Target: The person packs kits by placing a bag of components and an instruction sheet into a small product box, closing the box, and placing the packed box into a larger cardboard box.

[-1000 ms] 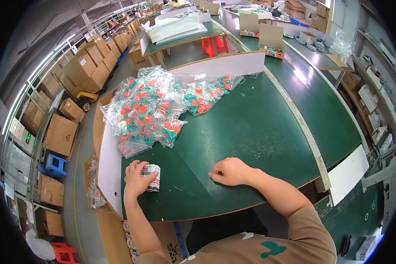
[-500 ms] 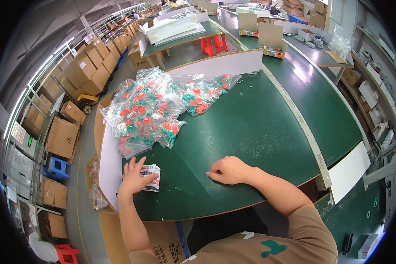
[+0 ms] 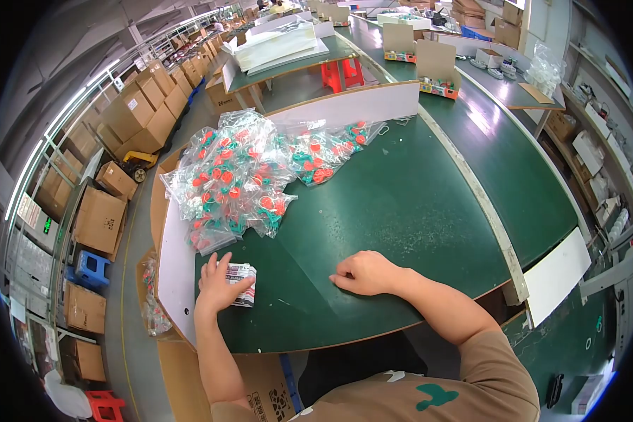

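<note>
My left hand (image 3: pixel 219 284) lies with its fingers apart on the left edge of a small stack of printed papers (image 3: pixel 244 285), near the table's left front corner. My right hand (image 3: pixel 363 273) rests on the green table top (image 3: pixel 401 211) with its fingers curled in; whether anything is inside them is hidden. Beyond my left hand is a heap of clear plastic bags (image 3: pixel 232 176) with red and green parts in them, spread toward the table's back edge.
A low white board (image 3: pixel 359 103) borders the table's back. To the right runs a second green surface (image 3: pixel 499 162) behind a pale rail (image 3: pixel 471 183). Open display boxes (image 3: pixel 437 69) stand at its far end. Cartons (image 3: pixel 98 216) and a blue stool (image 3: pixel 91 267) are on the left.
My left hand has spread its fingers and shifted slightly left, uncovering more of the paper stack. My right hand has hardly moved.
</note>
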Demonstrator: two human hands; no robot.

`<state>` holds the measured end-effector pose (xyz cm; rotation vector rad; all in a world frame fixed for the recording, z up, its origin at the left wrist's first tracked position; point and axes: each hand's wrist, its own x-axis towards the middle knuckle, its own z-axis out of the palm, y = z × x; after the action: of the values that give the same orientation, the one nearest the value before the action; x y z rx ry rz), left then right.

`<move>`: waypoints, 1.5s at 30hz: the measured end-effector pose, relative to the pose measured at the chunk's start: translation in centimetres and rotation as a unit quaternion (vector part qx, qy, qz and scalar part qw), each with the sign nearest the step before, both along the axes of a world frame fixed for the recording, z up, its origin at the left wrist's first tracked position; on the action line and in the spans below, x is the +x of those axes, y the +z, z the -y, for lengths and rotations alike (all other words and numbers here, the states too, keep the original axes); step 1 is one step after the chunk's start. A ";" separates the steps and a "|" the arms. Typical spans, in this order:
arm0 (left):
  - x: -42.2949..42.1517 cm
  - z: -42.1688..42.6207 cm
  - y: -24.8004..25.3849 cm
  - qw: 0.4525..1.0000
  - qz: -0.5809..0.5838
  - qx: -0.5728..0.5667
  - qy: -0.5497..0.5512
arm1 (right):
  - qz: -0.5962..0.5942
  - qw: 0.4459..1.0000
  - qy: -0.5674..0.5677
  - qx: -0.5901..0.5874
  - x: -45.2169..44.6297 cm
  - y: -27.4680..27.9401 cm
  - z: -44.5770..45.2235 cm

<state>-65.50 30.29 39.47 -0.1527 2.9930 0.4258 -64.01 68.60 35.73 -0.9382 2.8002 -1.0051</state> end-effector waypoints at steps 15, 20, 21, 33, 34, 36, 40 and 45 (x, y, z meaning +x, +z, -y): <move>10.5 -2.8 -1.4 0.973 -0.220 0.026 -0.065 | 0.002 1.000 -0.008 0.004 0.2 0.1 0.2; 10.5 -2.5 -0.5 0.959 -0.266 0.082 -0.053 | -0.004 1.000 -0.005 0.018 0.0 0.4 0.3; 10.6 -2.5 -0.4 0.957 -0.270 0.091 -0.051 | -0.002 1.000 -0.007 0.021 0.1 0.4 0.3; 10.5 -2.0 3.4 0.945 -0.218 0.242 0.024 | -0.011 1.000 -0.008 -0.023 -0.1 0.2 0.1; 10.2 -2.8 3.9 0.933 -0.278 0.231 0.007 | -0.010 0.999 -0.007 -0.034 -0.2 0.3 0.0; 9.9 -4.7 4.7 0.896 -0.393 0.207 -0.020 | -0.003 0.999 -0.001 -0.052 -0.1 0.4 0.1; 7.0 -10.3 5.3 0.861 -0.425 0.178 -0.214 | 0.278 0.901 -0.051 -0.328 0.0 1.3 0.5; 2.6 -16.8 2.9 0.805 -0.423 0.043 -0.413 | 0.366 0.781 -0.120 -0.492 -0.7 0.9 0.3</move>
<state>-62.90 47.07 42.35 1.7054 3.3131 0.6077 -64.75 68.29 36.63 -0.0414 1.6489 -2.3106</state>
